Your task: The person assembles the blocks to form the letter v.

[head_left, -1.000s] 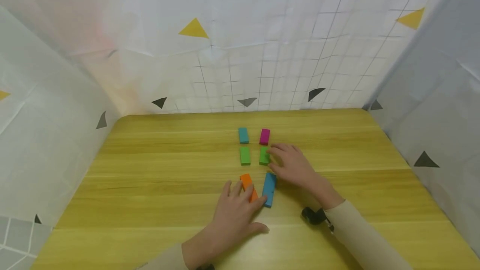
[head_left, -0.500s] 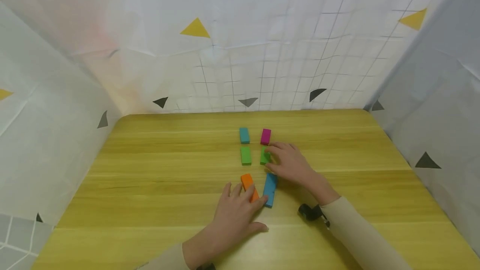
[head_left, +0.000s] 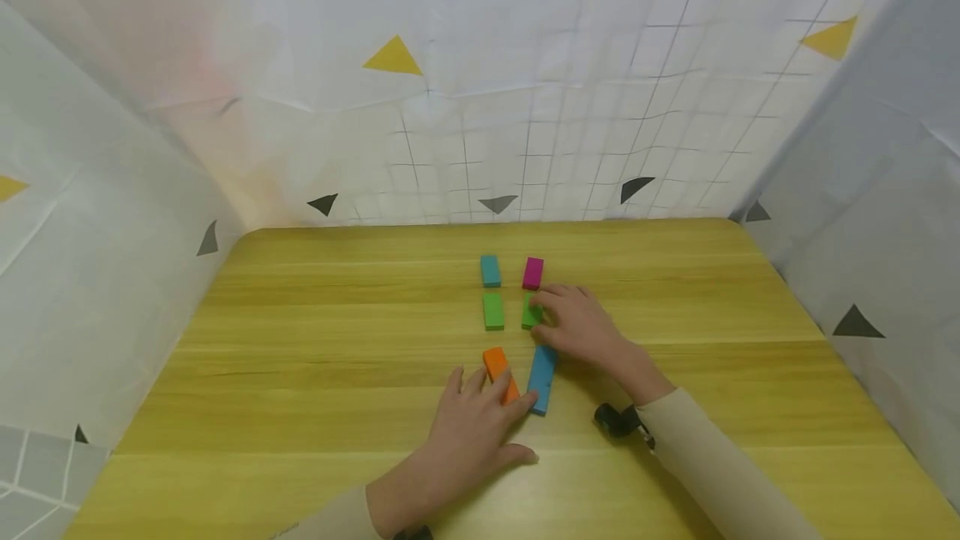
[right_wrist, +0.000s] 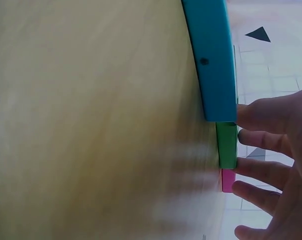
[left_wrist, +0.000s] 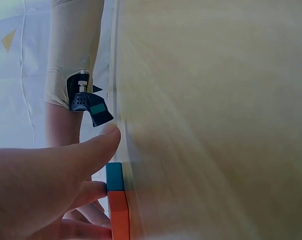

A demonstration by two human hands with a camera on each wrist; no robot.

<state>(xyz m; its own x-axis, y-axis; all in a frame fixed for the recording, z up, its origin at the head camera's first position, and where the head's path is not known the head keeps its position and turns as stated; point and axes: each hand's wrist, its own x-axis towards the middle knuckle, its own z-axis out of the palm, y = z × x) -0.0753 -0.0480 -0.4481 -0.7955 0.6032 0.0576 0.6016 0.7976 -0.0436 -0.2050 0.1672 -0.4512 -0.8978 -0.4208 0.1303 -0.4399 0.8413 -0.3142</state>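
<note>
In the head view several flat, oblong blocks lie in two short columns on the wooden tabletop. My left hand (head_left: 474,432) rests at the near end, fingers spread, with fingertips on the orange block (head_left: 494,361) and the blue block (head_left: 543,369). My right hand (head_left: 581,327) hangs over the right-hand green block (head_left: 529,319), its spread, slightly bent fingers touching the top and covering part of it. The right wrist view shows the thumb near the end of the blue block and fingertips by the green block (right_wrist: 227,145).
A second green block (head_left: 492,312) lies to the left, with a teal block (head_left: 491,271) behind it. Beyond the right hand lies a magenta block (head_left: 533,272). White sheeting (head_left: 300,148) with triangles stands along the table's back and sides. A small black camera (head_left: 615,421) hangs at the right wrist.
My right hand has shifted slightly left, further over the green block. The left hand keeps its place on the orange and blue blocks, and the blocks look unmoved.
</note>
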